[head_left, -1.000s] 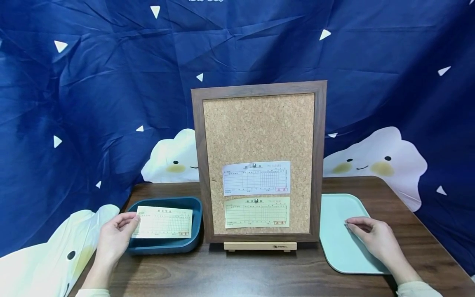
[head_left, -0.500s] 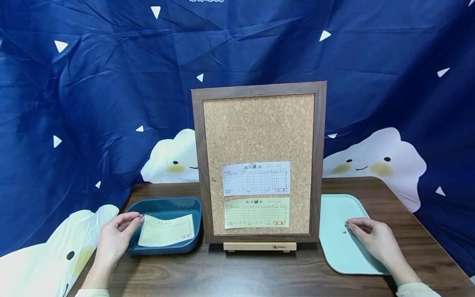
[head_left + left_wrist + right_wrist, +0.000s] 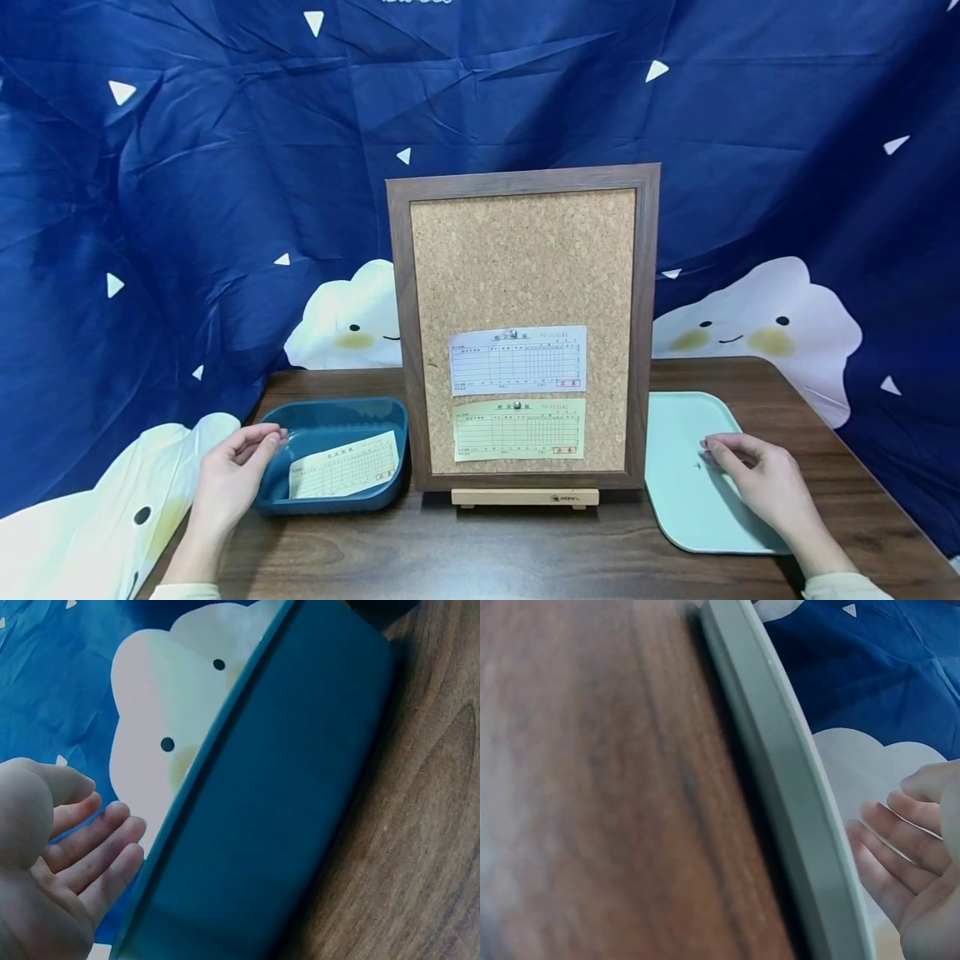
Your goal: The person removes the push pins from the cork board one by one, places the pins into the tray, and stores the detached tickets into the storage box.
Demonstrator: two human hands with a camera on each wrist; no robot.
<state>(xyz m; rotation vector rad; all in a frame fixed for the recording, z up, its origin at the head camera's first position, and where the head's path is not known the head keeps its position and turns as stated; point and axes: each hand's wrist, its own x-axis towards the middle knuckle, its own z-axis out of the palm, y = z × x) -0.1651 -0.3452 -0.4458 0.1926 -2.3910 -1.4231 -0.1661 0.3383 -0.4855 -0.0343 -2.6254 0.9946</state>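
Observation:
A pale yellow receipt slip (image 3: 345,467) lies slanted inside the dark blue basin (image 3: 273,504) on the left. Just above the basin's left rim is my left hand (image 3: 238,467), its fingers loosely bent and holding nothing. Over the light green tray (image 3: 678,508) on the right hovers my right hand (image 3: 765,479), fingers loosely bent, with thumb and forefinger slightly apart in the right wrist view. On the tray below those fingertips sits a tiny metallic piece (image 3: 697,467), apparently a pin. Neither wrist view shows anything held.
Between basin and tray stands a framed cork board (image 3: 525,258) on a small wooden stand (image 3: 525,497). Pinned to it are a bluish-white receipt slip (image 3: 517,367) and, lower, a yellowish one (image 3: 517,437). Behind the wooden table (image 3: 420,558) hangs a blue cloth (image 3: 187,167).
The slip has left my left fingers and dropped into the basin, turning slightly. A tiny metallic piece now lies on the tray below my right fingertips. Both hands stay nearly in place.

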